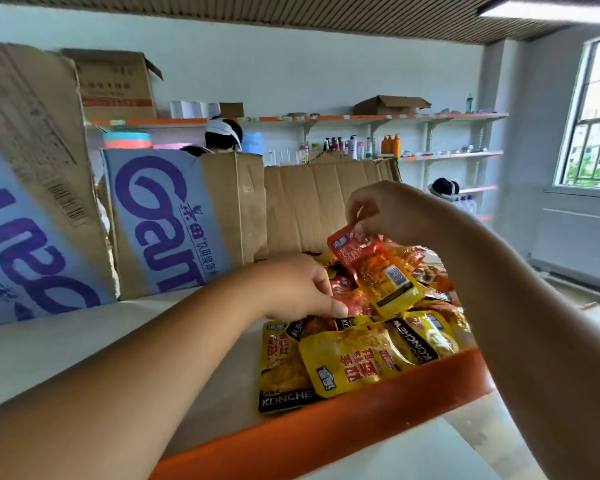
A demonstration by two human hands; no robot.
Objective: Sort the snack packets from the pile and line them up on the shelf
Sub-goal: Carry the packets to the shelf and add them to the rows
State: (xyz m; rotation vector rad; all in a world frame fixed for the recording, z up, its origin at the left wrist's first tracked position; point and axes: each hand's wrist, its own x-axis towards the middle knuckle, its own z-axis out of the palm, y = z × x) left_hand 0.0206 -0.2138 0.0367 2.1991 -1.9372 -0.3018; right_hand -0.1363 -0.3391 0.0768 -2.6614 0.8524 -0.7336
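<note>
Two hands work at a pile of yellow and red snack packets heaped on the shelf, just behind its orange front edge. The right hand has its fingers pinched on the top edge of a packet, which hangs tilted above the pile. The left hand curls its fingers onto a red packet in the pile; I cannot tell whether they grip it. Boxes stand behind.
</note>
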